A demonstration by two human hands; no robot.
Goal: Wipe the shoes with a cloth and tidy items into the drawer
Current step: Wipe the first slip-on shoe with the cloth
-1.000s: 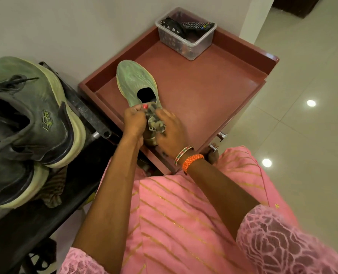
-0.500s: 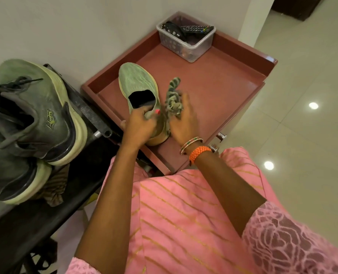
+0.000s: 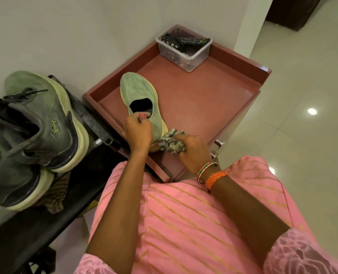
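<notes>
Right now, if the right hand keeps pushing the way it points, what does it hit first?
Likely the heel of the green slip-on shoe: the right hand presses the cloth up-left toward it, and the cloth appears already touching.

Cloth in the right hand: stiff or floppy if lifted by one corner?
Probably floppy: the cloth is bunched into soft folds under the right hand, with frayed ends sticking out loosely. Likely light, since curled fingers alone hold it against the heel of the green shoe. It seems unlikely to slip, given its coarse weave.
</notes>
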